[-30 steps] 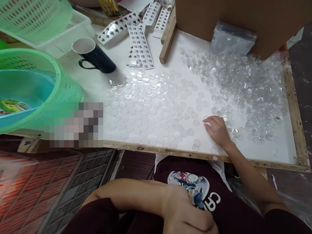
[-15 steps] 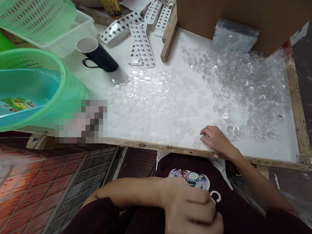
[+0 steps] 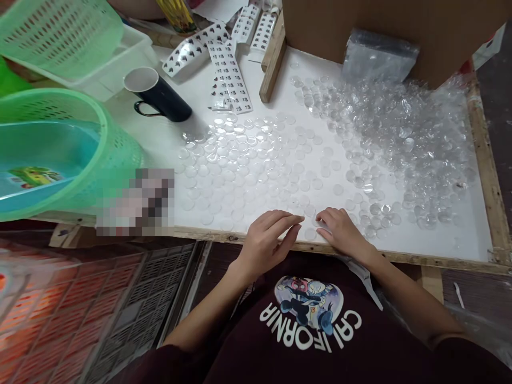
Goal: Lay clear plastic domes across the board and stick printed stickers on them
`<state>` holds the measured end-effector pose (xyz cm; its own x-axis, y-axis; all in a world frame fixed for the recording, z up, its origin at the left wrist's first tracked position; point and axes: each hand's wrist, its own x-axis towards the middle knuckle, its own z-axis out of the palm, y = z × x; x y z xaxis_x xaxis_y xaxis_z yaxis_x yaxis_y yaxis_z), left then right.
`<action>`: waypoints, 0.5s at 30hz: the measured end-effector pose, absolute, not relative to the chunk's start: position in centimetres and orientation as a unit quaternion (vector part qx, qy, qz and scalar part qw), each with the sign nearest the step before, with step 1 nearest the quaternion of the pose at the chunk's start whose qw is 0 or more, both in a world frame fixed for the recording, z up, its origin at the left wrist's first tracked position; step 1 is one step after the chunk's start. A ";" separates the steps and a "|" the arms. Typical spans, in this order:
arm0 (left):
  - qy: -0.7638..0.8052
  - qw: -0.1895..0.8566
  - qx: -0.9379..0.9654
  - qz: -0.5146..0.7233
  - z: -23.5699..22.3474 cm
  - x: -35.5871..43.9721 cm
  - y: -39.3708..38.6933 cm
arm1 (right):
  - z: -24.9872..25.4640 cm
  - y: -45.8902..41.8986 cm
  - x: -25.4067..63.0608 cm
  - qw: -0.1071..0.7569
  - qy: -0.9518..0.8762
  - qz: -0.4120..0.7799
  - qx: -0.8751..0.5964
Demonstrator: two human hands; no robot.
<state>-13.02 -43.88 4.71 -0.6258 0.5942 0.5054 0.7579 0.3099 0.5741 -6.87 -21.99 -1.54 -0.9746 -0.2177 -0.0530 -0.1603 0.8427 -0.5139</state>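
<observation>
Several clear round glass discs (image 3: pixel 256 165) lie spread flat on a white board (image 3: pixel 452 240) with a wooden frame, and a loose heap of the same discs (image 3: pixel 404 133) fills the board's right part. My right hand (image 3: pixel 340 230) rests palm down at the board's near edge, fingers apart, touching discs there. My left hand (image 3: pixel 269 240) hovers just left of it over the edge, fingers stretched out toward the right hand, holding nothing that I can see.
A dark mug (image 3: pixel 158 95) stands at the board's far left. Green plastic baskets (image 3: pixel 60 154) sit to the left. Strips of heart stickers (image 3: pixel 228 74) lie at the back beside a wooden block (image 3: pixel 272 58), a cardboard box (image 3: pixel 384 26) and a plastic bag (image 3: pixel 378 56).
My left hand rose from my lap to the board's near edge. My right hand slid toward me and left along the discs.
</observation>
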 end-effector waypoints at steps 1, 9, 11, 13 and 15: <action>-0.807 0.082 -0.422 -0.406 4.2 -13.2 -43.8 | -1.6 -22.1 -6.7 0.062 0.957 -0.265 -0.103; -0.798 -0.050 -0.504 -0.327 0.1 -14.0 -41.1 | -0.4 -21.7 -5.7 0.068 0.942 -0.321 -0.067; -0.777 -0.080 -0.544 -0.307 -0.5 -14.0 -40.3 | 0.3 -19.4 -4.8 0.052 0.944 -0.326 -0.026; -0.751 -0.108 -0.585 -0.289 -0.9 -14.0 -39.7 | 0.8 -16.9 -3.9 0.017 0.953 -0.302 0.030; -0.733 -0.131 -0.608 -0.275 -1.1 -14.1 -39.2 | 0.8 -15.1 -3.1 -0.011 0.959 -0.278 0.055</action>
